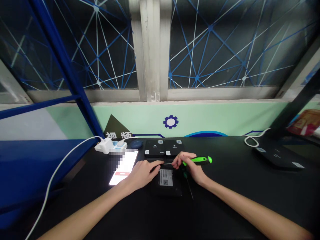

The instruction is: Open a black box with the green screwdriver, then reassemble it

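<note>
My right hand [189,166] is closed round a green-handled screwdriver [198,160]; its handle points right and its thin shaft points left, toward my left hand. A small black box [166,181] with a white label lies flat on the black table in front of me. My left hand [143,172] rests on the box's left edge with curled fingers pressing it down, fingertips near the screwdriver tip. A second thin screwdriver [188,184] lies on the table just right of the box.
A lit phone [123,167] lies left of my left hand. Behind it sit a white power strip [110,145] with a cable, a dark mouse [136,144] and two black boxes [163,148]. Another black device [277,155] and a coiled white cable [252,140] are at the far right.
</note>
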`<action>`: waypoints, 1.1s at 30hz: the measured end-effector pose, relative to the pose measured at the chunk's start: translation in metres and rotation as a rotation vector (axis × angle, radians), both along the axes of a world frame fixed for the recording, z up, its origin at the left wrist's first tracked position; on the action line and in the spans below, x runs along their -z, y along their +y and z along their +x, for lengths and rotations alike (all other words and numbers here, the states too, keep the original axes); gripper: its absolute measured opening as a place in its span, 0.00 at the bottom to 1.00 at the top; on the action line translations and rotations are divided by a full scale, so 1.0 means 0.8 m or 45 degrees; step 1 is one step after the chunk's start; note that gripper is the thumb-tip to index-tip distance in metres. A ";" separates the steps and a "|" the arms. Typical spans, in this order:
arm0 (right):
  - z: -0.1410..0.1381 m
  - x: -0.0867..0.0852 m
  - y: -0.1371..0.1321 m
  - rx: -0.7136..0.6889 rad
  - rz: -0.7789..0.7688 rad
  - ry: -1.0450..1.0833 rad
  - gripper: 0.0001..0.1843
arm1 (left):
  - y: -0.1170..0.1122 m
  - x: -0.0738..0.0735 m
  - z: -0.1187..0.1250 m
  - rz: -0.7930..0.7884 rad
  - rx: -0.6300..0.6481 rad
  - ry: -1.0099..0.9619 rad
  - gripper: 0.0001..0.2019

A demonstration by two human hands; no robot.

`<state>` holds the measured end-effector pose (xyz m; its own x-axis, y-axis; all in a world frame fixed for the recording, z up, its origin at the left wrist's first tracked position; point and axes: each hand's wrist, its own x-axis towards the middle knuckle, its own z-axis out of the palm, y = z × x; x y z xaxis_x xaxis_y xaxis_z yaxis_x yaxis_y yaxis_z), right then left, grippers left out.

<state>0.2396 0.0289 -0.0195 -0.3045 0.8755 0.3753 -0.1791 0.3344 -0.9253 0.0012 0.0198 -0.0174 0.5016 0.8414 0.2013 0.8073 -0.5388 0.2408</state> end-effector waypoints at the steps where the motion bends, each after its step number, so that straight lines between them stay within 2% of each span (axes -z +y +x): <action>1: 0.000 0.000 0.000 0.001 0.004 0.000 0.21 | 0.000 0.000 0.000 -0.005 0.000 -0.010 0.21; 11: 0.002 -0.001 0.001 0.067 0.031 -0.023 0.22 | -0.001 0.002 0.002 -0.004 -0.076 0.060 0.24; 16: 0.004 -0.002 0.004 0.132 0.039 -0.005 0.23 | -0.001 -0.003 0.001 0.009 -0.141 0.010 0.19; 18: 0.005 -0.003 0.004 0.156 0.039 0.002 0.23 | 0.000 -0.004 -0.001 0.037 -0.175 0.023 0.20; 22: 0.008 -0.004 0.006 0.175 0.063 0.007 0.23 | 0.000 -0.003 -0.003 0.053 -0.075 0.031 0.25; 27: 0.011 -0.003 0.009 0.198 0.066 0.026 0.22 | -0.003 -0.004 -0.003 0.023 0.092 0.047 0.25; 30: 0.011 -0.003 0.009 0.225 0.048 0.045 0.23 | -0.005 -0.009 -0.003 0.026 0.153 0.042 0.20; 33: 0.013 -0.003 0.011 0.257 0.024 0.099 0.23 | -0.006 -0.010 -0.004 0.044 0.099 0.034 0.08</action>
<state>0.2500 0.0378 -0.0172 -0.0933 0.9085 0.4074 -0.1775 0.3875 -0.9046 -0.0016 0.0151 -0.0091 0.5709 0.7924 0.2150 0.7684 -0.6079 0.2000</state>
